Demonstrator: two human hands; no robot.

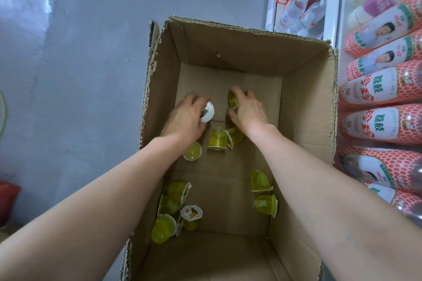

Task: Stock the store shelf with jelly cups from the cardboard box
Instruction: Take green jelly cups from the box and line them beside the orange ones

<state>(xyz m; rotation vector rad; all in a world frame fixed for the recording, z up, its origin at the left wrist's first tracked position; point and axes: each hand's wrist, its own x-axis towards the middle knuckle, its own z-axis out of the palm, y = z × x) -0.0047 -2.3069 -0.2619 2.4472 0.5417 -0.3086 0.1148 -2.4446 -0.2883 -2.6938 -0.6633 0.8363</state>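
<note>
Under the curled fingers of the left hand [185, 118] sits a small yellow-green plastic jelly cup [207, 112] with a white foil lid, pinched for lifting. Just beside it, the right hand [247, 109] grips a second jelly cup [233, 100]. Both reach deep, likely because only a few loose cups [217, 140] lie behind the wrists on the floor of the brown cardboard box [303, 102].

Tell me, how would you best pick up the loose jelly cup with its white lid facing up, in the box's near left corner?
Come from straight above and pinch the jelly cup across its sides just under the lid rim. It seems to stand lid up, so the rim should stop fingers slipping. Other cups crowd its left; lean in from the open right.
</note>
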